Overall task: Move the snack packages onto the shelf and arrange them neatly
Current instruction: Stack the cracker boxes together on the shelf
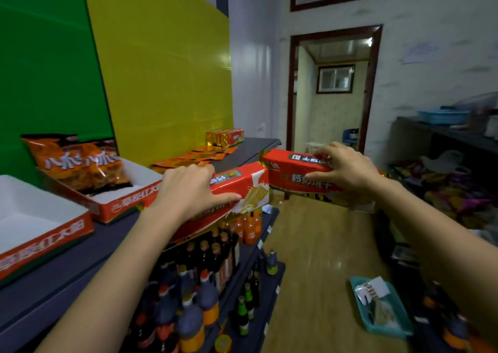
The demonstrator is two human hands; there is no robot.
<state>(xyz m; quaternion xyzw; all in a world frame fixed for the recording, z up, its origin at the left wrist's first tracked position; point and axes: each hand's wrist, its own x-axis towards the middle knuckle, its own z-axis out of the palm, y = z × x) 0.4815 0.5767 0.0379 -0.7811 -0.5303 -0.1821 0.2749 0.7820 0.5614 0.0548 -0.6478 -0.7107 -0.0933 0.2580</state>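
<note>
My left hand grips a long red biscuit package over the front edge of the dark top shelf. My right hand grips a second red biscuit package in the air to the right, past the shelf's end. The two packages almost meet end to end. On the shelf lie flat orange snack packets and, at the far end, a stack of gold-and-red boxes.
A red display carton with orange chip bags and a second white-lined carton stand on the shelf at left. Bottles fill the lower shelves. A teal tray lies on the wooden floor. More goods crowd the right side.
</note>
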